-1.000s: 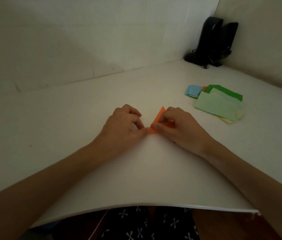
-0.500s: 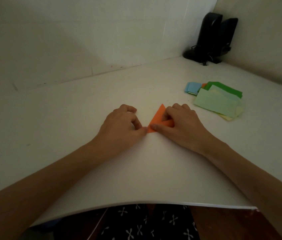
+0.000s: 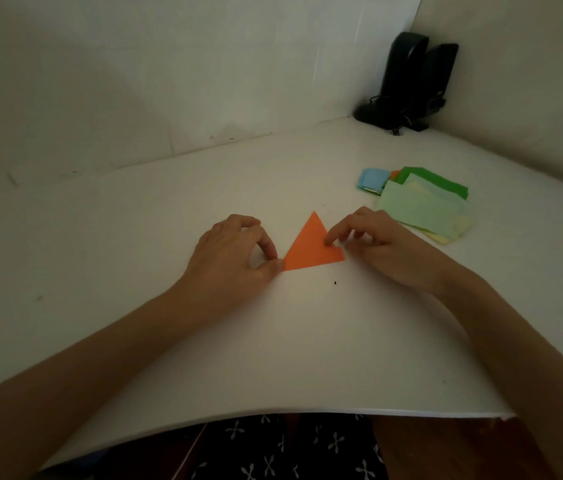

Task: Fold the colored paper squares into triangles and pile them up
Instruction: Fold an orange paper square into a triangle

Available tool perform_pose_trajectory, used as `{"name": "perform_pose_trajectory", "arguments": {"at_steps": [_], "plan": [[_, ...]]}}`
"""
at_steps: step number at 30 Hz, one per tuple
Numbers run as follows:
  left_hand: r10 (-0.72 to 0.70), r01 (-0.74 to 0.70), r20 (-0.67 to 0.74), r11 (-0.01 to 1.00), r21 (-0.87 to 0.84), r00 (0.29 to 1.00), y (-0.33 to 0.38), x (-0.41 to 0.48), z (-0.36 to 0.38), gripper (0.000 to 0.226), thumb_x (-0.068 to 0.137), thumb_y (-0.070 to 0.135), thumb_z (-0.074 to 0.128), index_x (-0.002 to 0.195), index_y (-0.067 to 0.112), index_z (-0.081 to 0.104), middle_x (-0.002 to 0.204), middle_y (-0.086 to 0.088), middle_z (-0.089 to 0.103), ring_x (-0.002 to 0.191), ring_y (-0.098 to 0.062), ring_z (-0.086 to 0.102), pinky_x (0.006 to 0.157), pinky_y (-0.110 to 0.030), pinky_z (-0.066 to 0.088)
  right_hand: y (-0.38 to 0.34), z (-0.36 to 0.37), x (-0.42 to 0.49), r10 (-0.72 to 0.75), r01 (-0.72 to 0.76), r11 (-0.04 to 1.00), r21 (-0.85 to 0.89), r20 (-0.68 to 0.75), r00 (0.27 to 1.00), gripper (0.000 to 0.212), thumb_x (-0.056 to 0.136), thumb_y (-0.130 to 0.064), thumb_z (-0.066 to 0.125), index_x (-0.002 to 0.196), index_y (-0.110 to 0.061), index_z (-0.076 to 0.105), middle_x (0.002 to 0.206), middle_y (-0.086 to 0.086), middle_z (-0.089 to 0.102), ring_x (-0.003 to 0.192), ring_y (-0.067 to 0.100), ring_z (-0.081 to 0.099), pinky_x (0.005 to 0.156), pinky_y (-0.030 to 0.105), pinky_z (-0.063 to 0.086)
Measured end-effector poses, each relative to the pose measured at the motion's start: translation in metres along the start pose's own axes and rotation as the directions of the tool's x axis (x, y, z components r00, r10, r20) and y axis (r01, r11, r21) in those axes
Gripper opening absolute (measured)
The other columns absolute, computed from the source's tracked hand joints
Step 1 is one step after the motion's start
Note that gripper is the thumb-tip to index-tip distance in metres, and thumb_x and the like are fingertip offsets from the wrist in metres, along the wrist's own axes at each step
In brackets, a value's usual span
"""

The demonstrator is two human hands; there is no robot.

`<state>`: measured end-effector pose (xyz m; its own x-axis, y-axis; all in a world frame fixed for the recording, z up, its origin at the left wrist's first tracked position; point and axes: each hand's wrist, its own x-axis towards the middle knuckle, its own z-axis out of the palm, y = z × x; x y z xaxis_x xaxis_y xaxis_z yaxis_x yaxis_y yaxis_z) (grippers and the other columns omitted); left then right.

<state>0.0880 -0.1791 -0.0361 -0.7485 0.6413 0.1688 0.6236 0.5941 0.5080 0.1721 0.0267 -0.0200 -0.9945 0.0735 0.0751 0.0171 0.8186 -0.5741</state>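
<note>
Orange triangle (image 3: 311,249) looking done, paper stack (image 3: 422,213) waiting
Left hand (image 3: 228,251), right hand (image 3: 377,244) pressing it flat, grips released.

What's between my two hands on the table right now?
In the head view, the orange paper triangle lies flat between the left hand and right hand, both touching it.

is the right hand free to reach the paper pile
Likely yes: the right hand only rests a fingertip on the orange triangle, and the paper pile lies close beside it with nothing between.
</note>
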Motion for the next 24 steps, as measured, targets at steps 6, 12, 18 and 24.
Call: {"name": "perform_pose_trajectory", "arguments": {"at_steps": [6,12,18,24], "plan": [[0.029,-0.029,-0.04,0.999,-0.023,0.999,-0.002,-0.001,0.001,0.018,0.086,0.034,0.063,0.101,0.025,0.06,0.13,0.001,0.045,0.122,-0.016,0.039,0.098,-0.022,0.023,-0.009,0.014,0.004,-0.033,0.031,0.997,-0.075,-0.022,0.999,0.014,0.082,-0.034,0.068,0.088,-0.039,0.056,0.1,-0.01,0.045,0.098,0.009,0.036,0.08,0.01,0.029],[-0.105,0.044,-0.115,0.895,-0.444,0.988,0.007,-0.002,-0.007,0.024,0.094,0.035,0.048,0.102,0.018,0.062,0.102,0.006,0.065,0.094,-0.009,0.059,0.079,-0.016,0.039,-0.015,0.015,0.0,-0.101,0.132,0.983,0.13,-0.222,0.97,0.025,0.077,-0.02,0.075,0.074,-0.036,0.057,0.094,-0.005,0.048,0.097,0.009,0.041,0.081,0.003,0.026],[0.051,-0.124,-0.118,0.628,-0.769,0.992,0.015,-0.003,-0.016,0.01,0.086,0.016,0.063,0.095,0.02,0.062,0.079,0.006,0.069,0.077,-0.01,0.066,0.071,-0.023,0.051,-0.018,0.018,0.0,-0.152,0.213,0.961,0.175,-0.306,0.94,0.016,0.073,-0.034,0.074,0.076,-0.038,0.059,0.096,-0.002,0.051,0.097,0.013,0.046,0.083,0.01,0.03],[0.052,-0.118,-0.11,0.624,-0.772,0.993,0.01,-0.003,-0.012,0.021,0.081,0.004,0.067,0.1,0.015,0.065,0.088,-0.004,0.072,0.077,-0.012,0.067,0.073,-0.017,0.05,-0.019,0.009,-0.004,-0.147,0.296,0.802,0.52,-0.308,0.94,0.027,0.087,-0.037,0.047,0.094,-0.04,0.072,0.097,-0.015,0.067,0.091,0.006,0.054,0.081,0.017,0.037]]}}
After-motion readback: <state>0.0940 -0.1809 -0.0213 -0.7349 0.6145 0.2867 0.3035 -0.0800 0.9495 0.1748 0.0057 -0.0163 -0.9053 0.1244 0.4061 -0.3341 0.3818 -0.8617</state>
